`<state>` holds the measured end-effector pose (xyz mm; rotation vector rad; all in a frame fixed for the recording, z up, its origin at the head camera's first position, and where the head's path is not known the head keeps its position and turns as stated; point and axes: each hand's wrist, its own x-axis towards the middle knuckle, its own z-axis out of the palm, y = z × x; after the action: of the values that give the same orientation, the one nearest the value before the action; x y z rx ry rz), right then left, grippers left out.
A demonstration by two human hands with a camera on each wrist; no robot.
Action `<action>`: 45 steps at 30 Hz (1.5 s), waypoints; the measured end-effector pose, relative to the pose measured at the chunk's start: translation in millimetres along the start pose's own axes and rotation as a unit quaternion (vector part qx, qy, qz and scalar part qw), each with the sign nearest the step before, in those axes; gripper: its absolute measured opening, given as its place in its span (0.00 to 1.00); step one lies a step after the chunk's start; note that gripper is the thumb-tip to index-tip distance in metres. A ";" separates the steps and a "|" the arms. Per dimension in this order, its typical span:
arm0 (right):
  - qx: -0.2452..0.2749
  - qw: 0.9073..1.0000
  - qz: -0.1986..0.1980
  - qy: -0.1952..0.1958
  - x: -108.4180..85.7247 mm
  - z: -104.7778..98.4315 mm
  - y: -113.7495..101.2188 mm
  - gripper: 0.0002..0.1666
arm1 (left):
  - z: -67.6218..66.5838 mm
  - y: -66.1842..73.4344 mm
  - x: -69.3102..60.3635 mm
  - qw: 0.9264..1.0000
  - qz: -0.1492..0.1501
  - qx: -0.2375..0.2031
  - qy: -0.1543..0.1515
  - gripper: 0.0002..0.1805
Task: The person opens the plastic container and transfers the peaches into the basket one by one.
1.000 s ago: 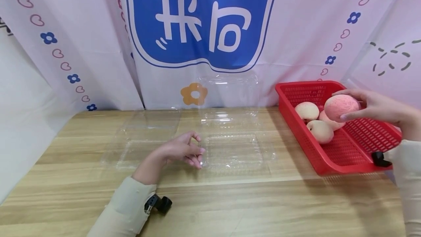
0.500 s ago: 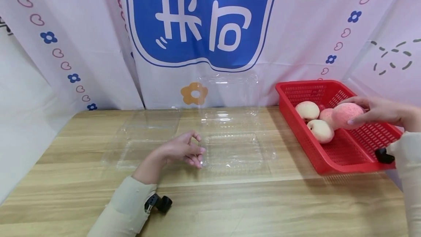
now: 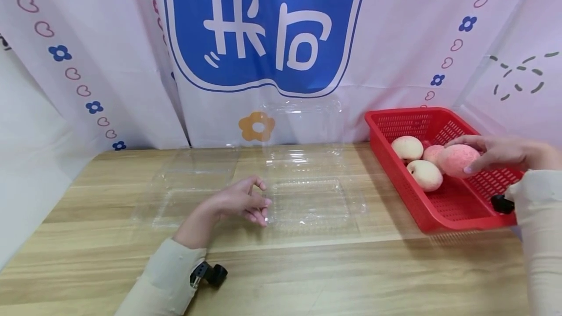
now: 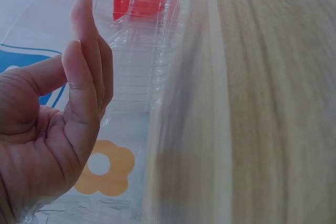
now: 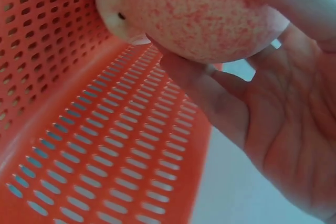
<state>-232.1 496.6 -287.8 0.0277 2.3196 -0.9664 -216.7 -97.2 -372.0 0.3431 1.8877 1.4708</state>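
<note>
My right hand (image 3: 505, 152) grips a pink peach (image 3: 458, 161) between thumb and fingers, low in the red basket (image 3: 397, 187). In the right wrist view the speckled peach (image 5: 205, 14) lies against the fingers, in front of a paler peach (image 5: 113, 9). Two pale peaches (image 3: 425, 175) and another pink peach (image 3: 433, 154) lie beside it in the basket. My left hand (image 3: 246, 201) is at the left edge of a clear plastic clamshell box (image 3: 307, 204), its lid raised. In the left wrist view its fingers are extended against the plastic.
A second clear clamshell box (image 3: 169, 208) stands open to the left, partly behind my left hand. The wooden table (image 3: 307, 267) ends at a printed cloth (image 3: 210, 121) at the back. The basket's rim rises around the peaches.
My right hand has lowered the pink peach deeper into the basket, close beside the other peaches, still gripping it. The left hand has stayed at the box edge. The head view has shifted slightly.
</note>
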 end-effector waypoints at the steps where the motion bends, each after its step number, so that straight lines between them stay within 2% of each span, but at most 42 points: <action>1: 0.006 1.000 -0.001 -0.006 0.9 -0.5 1.9 0.41 | 0.1 0.0 -0.1 1.000 0.001 0.001 -0.001 0.23; 4: 0.007 0.999 -0.036 -0.022 3.4 -3.0 8.1 0.35 | 0.1 0.8 -0.4 1.000 0.002 0.001 -0.004 0.23; 7: 0.014 0.998 -0.049 -0.035 4.8 -5.7 12.1 0.32 | -0.4 1.8 -1.1 1.000 0.003 0.003 -0.004 0.23; 13: 0.033 0.997 -0.033 -0.066 6.9 -9.6 15.8 0.33 | -0.1 2.5 -1.7 1.000 0.000 0.001 -0.006 0.23; 19: 0.008 0.995 -0.027 -0.096 15.6 -8.8 24.8 0.34 | -0.2 1.1 -2.2 1.000 0.002 0.003 -0.003 0.23; 22: 0.018 0.995 -0.008 -0.097 20.8 -5.6 31.8 0.33 | 0.0 -0.1 -2.3 1.000 -0.001 0.004 -0.003 0.23; 30: 0.032 0.993 -0.042 -0.110 28.3 -5.8 37.7 0.32 | 0.2 0.4 -0.3 1.000 0.002 0.000 -0.009 0.23; 36: 0.038 0.993 -0.016 -0.107 28.6 -4.9 38.2 0.32 | 0.3 1.8 -0.4 1.000 0.000 0.003 -0.008 0.23; 40: 0.028 0.996 0.007 -0.080 27.7 -0.4 36.5 0.41 | 0.3 2.5 -0.8 1.000 0.000 0.003 -0.005 0.23; 42: 0.029 0.996 0.014 -0.079 28.4 1.8 33.4 0.47 | 0.2 2.1 -0.8 1.000 0.000 0.003 -0.005 0.23; 45: 0.055 0.994 0.035 -0.086 29.3 3.9 28.3 0.47 | 0.2 1.5 -1.2 1.000 0.000 0.003 -0.006 0.23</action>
<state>-246.7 508.8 -324.0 0.0688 2.0936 -1.0199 -216.0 -97.3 -370.2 0.3536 1.8820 1.4604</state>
